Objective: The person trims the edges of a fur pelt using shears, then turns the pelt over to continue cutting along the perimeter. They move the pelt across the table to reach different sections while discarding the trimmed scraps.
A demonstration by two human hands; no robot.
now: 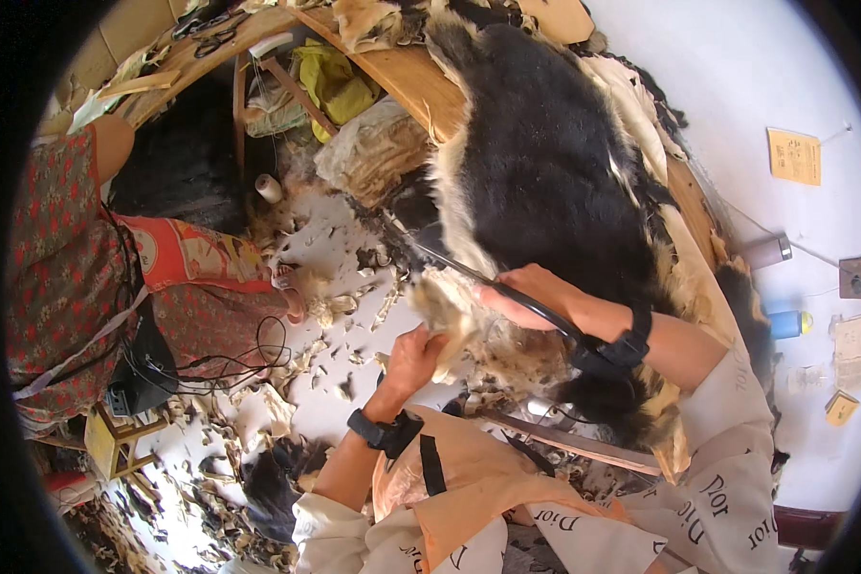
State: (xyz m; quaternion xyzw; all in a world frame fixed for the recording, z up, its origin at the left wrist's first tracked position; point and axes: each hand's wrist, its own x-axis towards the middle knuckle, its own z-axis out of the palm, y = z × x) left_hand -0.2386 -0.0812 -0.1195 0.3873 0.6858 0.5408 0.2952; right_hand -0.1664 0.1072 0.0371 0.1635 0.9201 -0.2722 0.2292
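My left hand (411,362) is closed on a pale, shaggy piece of fur (443,304), gripping its left edge. My right hand (531,295) is at the other side of that piece, its fingers curled. Across it runs a long, thin, dark tool (450,262), pointing to the upper left, with a black curved part near my right wrist. Its exact kind is unclear, and the hand partly hides how it is gripped. Just beyond, a large black hide with pale edges (545,143) drapes over a wooden bench (416,81). Dark bands are strapped on both my wrists.
On the left sits another person in a patterned garment (53,268), beside tangled black cables (230,373) and a small wooden stool (115,445). Fur scraps (340,311) litter the floor. A yellow bag (335,84) lies under the bench. A blue bottle (787,325) stands by the right wall.
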